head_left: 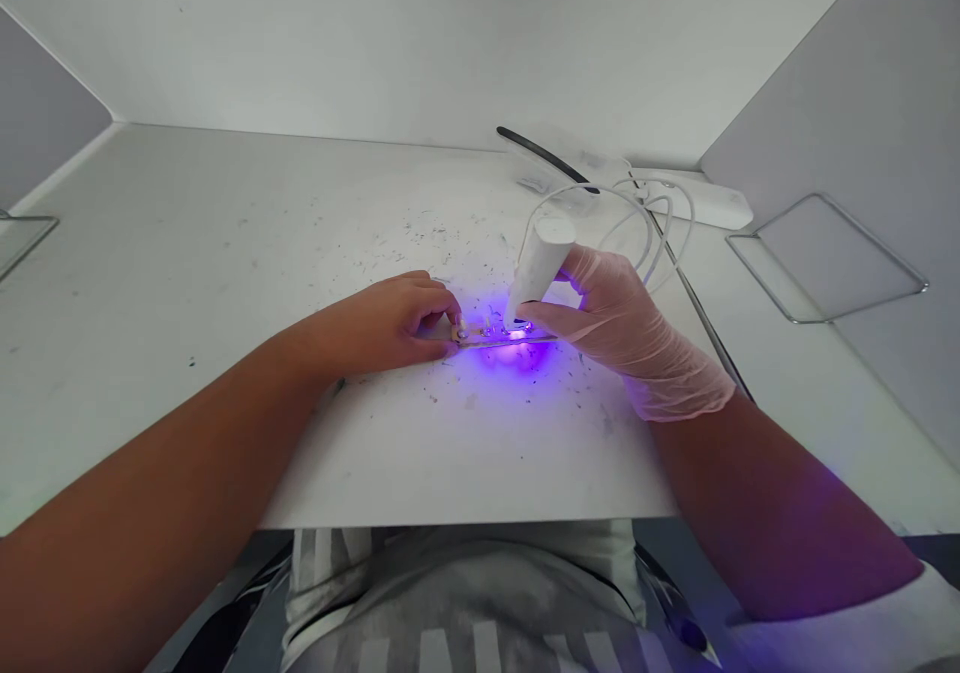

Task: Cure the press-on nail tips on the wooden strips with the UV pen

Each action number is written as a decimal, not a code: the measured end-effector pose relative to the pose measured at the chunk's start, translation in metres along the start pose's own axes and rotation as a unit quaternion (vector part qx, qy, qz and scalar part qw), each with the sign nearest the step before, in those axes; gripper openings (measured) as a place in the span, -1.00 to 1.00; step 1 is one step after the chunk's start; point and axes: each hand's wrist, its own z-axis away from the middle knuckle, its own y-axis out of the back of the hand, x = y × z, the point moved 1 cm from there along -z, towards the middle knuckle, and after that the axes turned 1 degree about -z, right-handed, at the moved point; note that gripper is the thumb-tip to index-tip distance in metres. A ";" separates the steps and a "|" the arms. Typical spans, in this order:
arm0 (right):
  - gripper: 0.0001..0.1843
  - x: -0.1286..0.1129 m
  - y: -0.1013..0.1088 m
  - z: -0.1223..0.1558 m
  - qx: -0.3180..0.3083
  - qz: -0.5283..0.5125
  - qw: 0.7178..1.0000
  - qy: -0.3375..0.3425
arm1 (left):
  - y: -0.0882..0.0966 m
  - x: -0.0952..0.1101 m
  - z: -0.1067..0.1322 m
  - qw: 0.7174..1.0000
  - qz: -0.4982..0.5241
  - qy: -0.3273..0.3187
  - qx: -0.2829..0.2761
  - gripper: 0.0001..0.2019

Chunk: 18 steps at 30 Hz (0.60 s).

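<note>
In my gloved right hand (600, 298) is a white handheld UV lamp (545, 253), tilted with its lower end pointing down. Violet light from it falls on a narrow strip (491, 344) that lies across the table in front of me. Several small shiny pieces (486, 331) sit along this strip, too small and too brightly lit to name. My bare left hand (409, 318) rests on the table, its thumb and fingertips closed on the strip's left end. The lamp's lower end is right over the strip's right half; whether they touch I cannot tell.
A white cable (651, 223) loops from the lamp towards a long white device (701, 200) at the back right. Beside it lies a dark curved stick (547, 159) on clear plastic. Dark specks dot the white table (187, 253). A wire frame (829, 253) juts out on the right.
</note>
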 end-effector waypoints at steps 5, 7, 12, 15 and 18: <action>-0.89 0.001 0.000 0.001 -0.003 -0.005 1.000 -0.003 | 0.001 0.002 0.000 1.000 0.002 0.001 0.001 -0.71; -0.89 0.001 0.000 0.001 -0.005 -0.007 1.000 -0.003 | 0.001 0.003 0.000 1.000 0.003 0.002 0.001 -0.71; -0.88 0.000 0.000 0.000 -0.003 -0.007 1.000 -0.002 | 0.001 0.002 0.001 1.000 0.000 0.003 -0.001 -0.72; -0.87 0.000 0.000 0.000 0.000 -0.004 1.000 0.000 | 0.001 0.002 0.001 1.000 0.001 0.005 -0.001 -0.72; -0.87 0.000 -0.001 0.000 0.001 -0.004 1.000 0.002 | 0.001 0.002 0.001 1.000 0.001 0.005 0.002 -0.71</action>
